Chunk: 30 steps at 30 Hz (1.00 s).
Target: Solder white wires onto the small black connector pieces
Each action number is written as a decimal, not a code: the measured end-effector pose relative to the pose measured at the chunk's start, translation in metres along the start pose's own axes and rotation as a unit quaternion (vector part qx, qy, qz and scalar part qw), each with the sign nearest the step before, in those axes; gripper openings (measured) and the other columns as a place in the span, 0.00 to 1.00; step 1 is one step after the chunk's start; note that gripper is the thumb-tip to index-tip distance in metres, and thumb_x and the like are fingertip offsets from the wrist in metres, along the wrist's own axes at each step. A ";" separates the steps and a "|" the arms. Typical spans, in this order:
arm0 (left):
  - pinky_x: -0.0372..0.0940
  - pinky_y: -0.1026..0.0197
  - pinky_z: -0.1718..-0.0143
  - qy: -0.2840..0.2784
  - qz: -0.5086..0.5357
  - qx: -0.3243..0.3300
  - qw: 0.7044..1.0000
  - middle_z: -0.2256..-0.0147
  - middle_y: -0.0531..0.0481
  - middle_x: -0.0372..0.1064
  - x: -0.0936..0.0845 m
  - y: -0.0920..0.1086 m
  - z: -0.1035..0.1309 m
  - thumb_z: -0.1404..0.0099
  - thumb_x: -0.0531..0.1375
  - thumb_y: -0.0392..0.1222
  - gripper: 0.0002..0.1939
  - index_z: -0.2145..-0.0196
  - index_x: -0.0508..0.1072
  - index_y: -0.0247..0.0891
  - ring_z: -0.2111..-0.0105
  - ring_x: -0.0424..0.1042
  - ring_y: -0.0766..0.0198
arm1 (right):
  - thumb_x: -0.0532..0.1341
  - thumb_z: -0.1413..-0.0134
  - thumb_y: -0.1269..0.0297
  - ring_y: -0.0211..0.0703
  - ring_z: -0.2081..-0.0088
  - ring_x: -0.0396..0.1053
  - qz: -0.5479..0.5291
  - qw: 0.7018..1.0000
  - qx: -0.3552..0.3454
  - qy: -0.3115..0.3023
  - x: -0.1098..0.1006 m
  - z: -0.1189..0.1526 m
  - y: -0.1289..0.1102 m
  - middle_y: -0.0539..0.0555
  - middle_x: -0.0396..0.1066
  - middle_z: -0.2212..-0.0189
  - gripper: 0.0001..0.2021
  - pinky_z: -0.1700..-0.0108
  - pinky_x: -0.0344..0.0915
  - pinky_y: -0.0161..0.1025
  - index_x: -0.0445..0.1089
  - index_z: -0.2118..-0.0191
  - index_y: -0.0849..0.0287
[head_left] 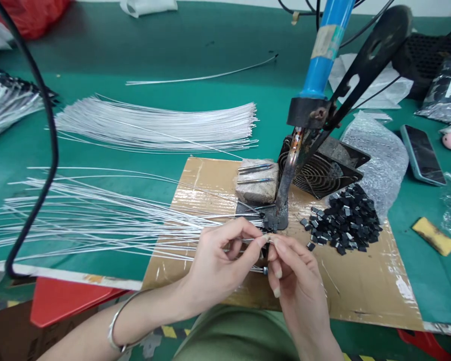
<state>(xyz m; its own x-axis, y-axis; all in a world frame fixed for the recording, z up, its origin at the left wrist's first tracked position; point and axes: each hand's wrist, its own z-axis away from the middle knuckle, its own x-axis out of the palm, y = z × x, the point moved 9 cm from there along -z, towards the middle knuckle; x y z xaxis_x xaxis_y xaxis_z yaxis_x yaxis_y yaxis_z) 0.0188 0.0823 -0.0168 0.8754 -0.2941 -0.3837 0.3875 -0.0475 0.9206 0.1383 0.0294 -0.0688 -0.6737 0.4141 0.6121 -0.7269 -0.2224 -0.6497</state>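
My left hand (pixel 225 255) is closed in a pinch on the end of a thin white wire, just below the soldering iron (pixel 289 170). My right hand (pixel 298 271) meets it fingertip to fingertip, also pinched; what it holds is too small to make out. Left of the hands, loose white wires (pixel 116 215) fan over the cardboard (pixel 361 296), some with dark ends near my fingers. A heap of small black connectors (pixel 348 220) lies to the right. Behind the hands, a grey block (pixel 257 188) bears several metal tips.
A bundle of white wires (pixel 161 125) lies at the back. A black fan (pixel 319 170), bubble wrap (pixel 379 155), a phone (pixel 423 153) and a yellow sponge (pixel 434 235) are at the right. A black cable (pixel 47 105) hangs at the left.
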 end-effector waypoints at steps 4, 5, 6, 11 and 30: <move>0.49 0.65 0.81 -0.011 0.031 -0.040 0.999 0.80 0.52 0.69 0.003 -0.008 -0.001 0.33 0.62 0.43 0.11 0.70 0.77 0.35 0.83 0.53 0.71 | 0.78 0.52 0.58 0.27 0.83 0.61 0.001 1.000 -0.009 0.000 0.000 -0.001 -0.001 0.48 0.71 0.79 0.09 0.84 0.66 0.21 0.85 0.68 0.58; 0.50 0.65 0.80 -0.014 0.043 -0.050 0.998 0.80 0.52 0.69 0.004 -0.009 -0.001 0.33 0.62 0.44 0.11 0.70 0.77 0.35 0.82 0.54 0.71 | 0.77 0.51 0.58 0.27 0.82 0.62 0.000 1.000 -0.008 -0.001 0.000 -0.001 -0.001 0.48 0.71 0.78 0.10 0.83 0.67 0.22 0.85 0.67 0.59; 0.50 0.65 0.80 -0.014 0.055 -0.059 0.997 0.79 0.52 0.69 0.004 -0.010 -0.002 0.33 0.62 0.44 0.11 0.70 0.77 0.35 0.82 0.56 0.70 | 0.77 0.49 0.57 0.27 0.81 0.63 0.002 1.000 -0.005 -0.003 -0.001 -0.001 -0.001 0.48 0.71 0.78 0.10 0.82 0.69 0.23 0.85 0.66 0.58; 0.51 0.66 0.80 0.003 0.087 -0.076 0.993 0.79 0.52 0.70 0.000 -0.009 -0.007 0.36 0.64 0.43 0.09 0.70 0.76 0.36 0.81 0.58 0.70 | 0.73 0.42 0.57 0.30 0.78 0.70 0.042 0.999 -0.014 -0.017 -0.007 0.001 -0.001 0.48 0.75 0.73 0.08 0.75 0.75 0.27 0.85 0.61 0.55; 0.57 0.67 0.79 -0.025 0.087 -0.040 0.995 0.77 0.52 0.72 -0.001 0.001 -0.008 0.34 0.63 0.41 0.09 0.71 0.78 0.35 0.80 0.62 0.69 | 0.73 0.40 0.62 0.33 0.79 0.75 0.130 0.985 -0.110 -0.008 -0.009 0.006 -0.014 0.47 0.78 0.77 0.03 0.72 0.77 0.28 0.85 0.62 0.51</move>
<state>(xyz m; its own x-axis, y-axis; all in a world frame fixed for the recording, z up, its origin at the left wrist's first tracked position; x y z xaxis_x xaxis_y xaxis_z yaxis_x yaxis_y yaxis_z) 0.0207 0.0898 -0.0160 0.9167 -0.3380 -0.2133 0.2551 0.0839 0.9633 0.1538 0.0233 -0.0630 -0.8370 0.3536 0.4176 -0.4840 -0.1226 -0.8664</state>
